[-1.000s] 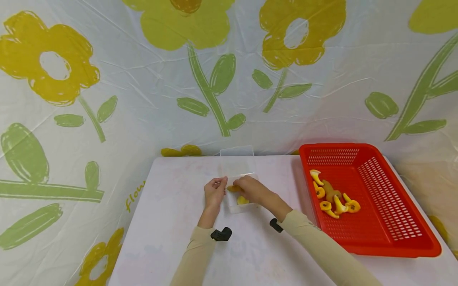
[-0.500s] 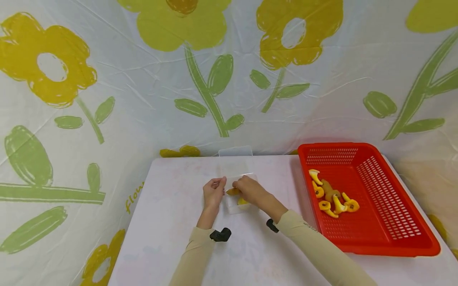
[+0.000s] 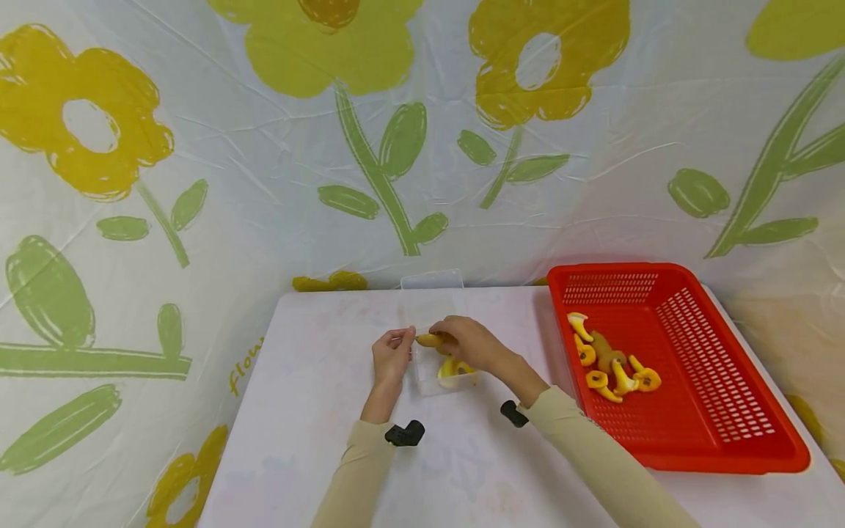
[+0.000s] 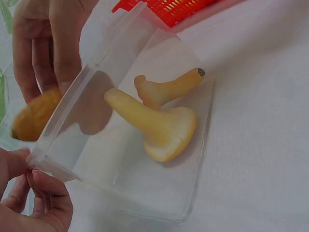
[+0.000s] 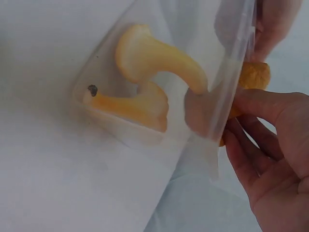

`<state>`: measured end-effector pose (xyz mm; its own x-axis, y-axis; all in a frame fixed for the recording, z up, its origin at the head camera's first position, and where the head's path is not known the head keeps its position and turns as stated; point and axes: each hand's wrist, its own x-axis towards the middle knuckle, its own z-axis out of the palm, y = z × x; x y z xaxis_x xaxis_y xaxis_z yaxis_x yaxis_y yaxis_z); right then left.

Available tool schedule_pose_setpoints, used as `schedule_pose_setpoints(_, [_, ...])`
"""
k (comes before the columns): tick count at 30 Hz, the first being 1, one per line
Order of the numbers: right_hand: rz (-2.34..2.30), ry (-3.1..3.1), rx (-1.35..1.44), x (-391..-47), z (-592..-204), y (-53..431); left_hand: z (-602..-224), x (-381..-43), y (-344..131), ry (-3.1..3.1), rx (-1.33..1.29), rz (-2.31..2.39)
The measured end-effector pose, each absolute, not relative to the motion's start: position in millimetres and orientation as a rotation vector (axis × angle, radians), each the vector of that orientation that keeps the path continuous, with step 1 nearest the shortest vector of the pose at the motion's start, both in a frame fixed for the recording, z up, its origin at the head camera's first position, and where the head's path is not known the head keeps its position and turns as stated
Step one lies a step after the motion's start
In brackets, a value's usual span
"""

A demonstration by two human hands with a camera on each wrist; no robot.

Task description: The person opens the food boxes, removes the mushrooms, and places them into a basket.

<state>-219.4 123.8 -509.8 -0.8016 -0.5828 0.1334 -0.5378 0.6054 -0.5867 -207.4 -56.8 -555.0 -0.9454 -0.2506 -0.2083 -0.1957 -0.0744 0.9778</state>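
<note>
My left hand pinches the rim of a clear plastic box at a corner. My right hand holds a brownish-yellow lumpy piece by the thumb and fingers, at the box's far rim. Its exact kind is unclear. Inside the box lie a yellow mushroom with a broad cap and another yellow mushroom with a dark stem tip. A dull brown shape shows by the box wall; whether it is a reflection I cannot tell. The box's clear lid stands folded back behind.
A red perforated basket stands on the right of the white table. It holds several yellow mushrooms and a brown lumpy piece. A flower-printed cloth hangs behind the table.
My right hand has risen and turned with the lumpy piece, from inside the box to its far rim. More of the yellow mushrooms shows now. The left hand keeps its place.
</note>
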Motion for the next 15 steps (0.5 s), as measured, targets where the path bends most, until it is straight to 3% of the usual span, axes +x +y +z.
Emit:
schedule_pose_setpoints(4, [-1.135, 2.669, -0.93, -222, -505, 134, -531, -197, -55, -2.143, 0.508, -2.214])
schedule_pose_setpoints(15, [-1.425, 2.522, -0.74, -224, -501, 159, -562, -206, -56, -2.13, 0.536, -2.157])
